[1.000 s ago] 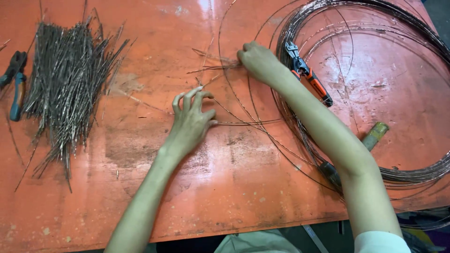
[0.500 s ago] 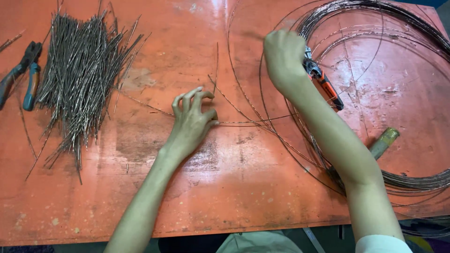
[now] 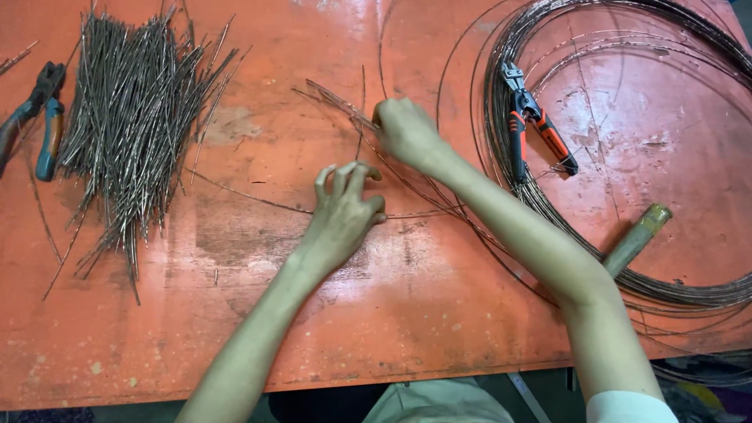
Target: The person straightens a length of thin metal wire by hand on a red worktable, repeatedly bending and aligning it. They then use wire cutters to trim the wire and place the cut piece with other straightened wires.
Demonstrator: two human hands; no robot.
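In the head view, the right hand (image 3: 406, 131) pinches a few short cut wires (image 3: 338, 100) near the middle of the orange table (image 3: 235, 329), while the left hand (image 3: 345, 207) presses spread fingers on a long wire (image 3: 258, 200) just below. A pile of cut wire pieces (image 3: 133, 125) lies toward the left edge, and red cutters (image 3: 536, 125) rest on the wire coil (image 3: 705, 290) at the right edge.

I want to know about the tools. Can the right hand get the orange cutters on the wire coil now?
Probably yes. The orange cutters lie uncovered on the wire coil, just right of the right hand, with nothing between them. But that hand is closed on a bundle of short wires, so it must let go first.
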